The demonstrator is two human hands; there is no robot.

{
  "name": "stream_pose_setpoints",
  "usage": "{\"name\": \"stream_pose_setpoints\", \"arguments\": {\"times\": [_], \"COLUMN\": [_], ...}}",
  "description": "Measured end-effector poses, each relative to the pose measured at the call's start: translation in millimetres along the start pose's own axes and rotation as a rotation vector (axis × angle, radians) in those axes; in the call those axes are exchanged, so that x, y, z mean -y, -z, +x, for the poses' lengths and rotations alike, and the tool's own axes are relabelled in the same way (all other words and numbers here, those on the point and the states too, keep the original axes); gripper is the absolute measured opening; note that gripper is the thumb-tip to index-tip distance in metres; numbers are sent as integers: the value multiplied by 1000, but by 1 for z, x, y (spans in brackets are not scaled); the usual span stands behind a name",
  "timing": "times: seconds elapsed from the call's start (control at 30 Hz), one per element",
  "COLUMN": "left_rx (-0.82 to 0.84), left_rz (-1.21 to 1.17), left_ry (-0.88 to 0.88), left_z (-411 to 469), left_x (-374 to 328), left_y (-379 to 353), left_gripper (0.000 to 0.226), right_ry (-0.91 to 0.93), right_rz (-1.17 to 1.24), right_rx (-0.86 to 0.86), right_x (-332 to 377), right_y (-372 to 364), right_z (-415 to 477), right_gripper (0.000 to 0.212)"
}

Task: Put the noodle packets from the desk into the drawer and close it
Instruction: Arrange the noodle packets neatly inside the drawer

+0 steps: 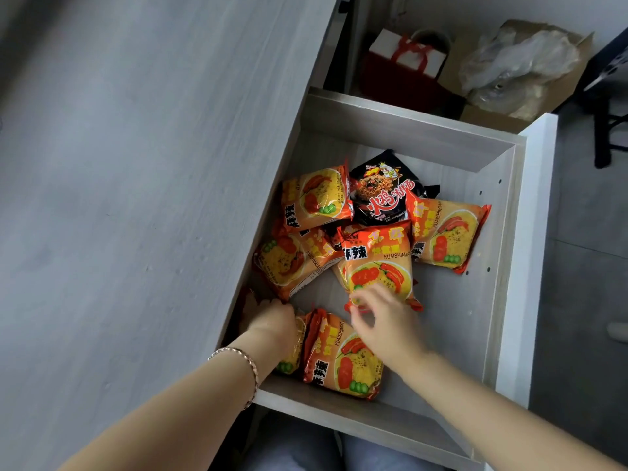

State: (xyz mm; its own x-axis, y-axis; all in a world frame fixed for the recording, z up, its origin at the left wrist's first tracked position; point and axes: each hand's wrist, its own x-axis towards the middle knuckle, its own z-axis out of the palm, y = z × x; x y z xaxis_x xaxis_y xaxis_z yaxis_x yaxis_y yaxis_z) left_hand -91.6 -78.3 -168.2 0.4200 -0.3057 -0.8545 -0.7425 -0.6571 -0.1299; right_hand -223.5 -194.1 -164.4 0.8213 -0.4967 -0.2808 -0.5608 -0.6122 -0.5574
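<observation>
The open drawer (401, 124) holds several orange noodle packets and one black packet (384, 192). My right hand (387, 324) hovers with fingers apart at the lower edge of the middle orange packet (380, 263). My left hand (275, 324) reaches into the drawer's left side, resting over the nearest packet (343, 362). Its fingertips point toward a shadowed packet under the edge of the desk (136, 164) and are hidden. Other orange packets lie at the right (445, 232), upper left (316, 198) and left (289, 263). I see no packet on the grey desk top.
The drawer's white front panel (530, 232) stands to the right. Beyond the drawer, on the floor, sit a red and white gift bag (404, 62) and a cardboard box with crumpled plastic (516, 66). A black chair leg (608, 96) is at the far right.
</observation>
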Motion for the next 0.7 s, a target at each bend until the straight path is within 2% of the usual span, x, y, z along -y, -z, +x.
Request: {"name": "stream_pose_setpoints", "arguments": {"times": [0.03, 0.07, 0.1, 0.13, 0.2, 0.27, 0.37, 0.43, 0.5, 0.6, 0.7], "left_rx": [-4, -23, -48, -91, -184, -267, -412, -517, -605, -643, -641], "left_rz": [-58, -138, -217, -261, -271, -309, -446, -535, -591, -571, -492], "left_ry": [-4, -14, -16, -15, -12, -3, -22, -67, -140, -212, -262], "left_z": [-1, -2, -4, -6, -12, -16, -24, -36, -49, -60, -61], "left_x": [-3, -4, -5, -4, 2, 6, 10, 14, 21, 31, 37], "left_y": [2, 6, 9, 13, 21, 27, 37, 43, 47, 49, 50], "left_gripper": [32, 30, 27, 25, 23, 22, 33, 43, 45, 44, 45], "right_ry": [-77, -187, -322, -452, -592, -624, -667, -590, -347, 9, 144], "right_rz": [27, 39, 30, 20, -8, -6, 44, 56, 0, -171, -209], "right_rx": [-156, -255, -265, -202, -46, 19, -25, -102, -64, 258, 434], "right_x": [-1, -4, -7, -8, -8, -8, -7, -1, 9, 33, 52], "right_y": [3, 6, 8, 8, 4, -4, -7, -4, -2, -12, -38], "right_z": [7, 15, 22, 29, 38, 44, 48, 42, 25, 6, 9], "right_gripper": [36, 55, 77, 96, 120, 128, 126, 125, 124, 113, 103]}}
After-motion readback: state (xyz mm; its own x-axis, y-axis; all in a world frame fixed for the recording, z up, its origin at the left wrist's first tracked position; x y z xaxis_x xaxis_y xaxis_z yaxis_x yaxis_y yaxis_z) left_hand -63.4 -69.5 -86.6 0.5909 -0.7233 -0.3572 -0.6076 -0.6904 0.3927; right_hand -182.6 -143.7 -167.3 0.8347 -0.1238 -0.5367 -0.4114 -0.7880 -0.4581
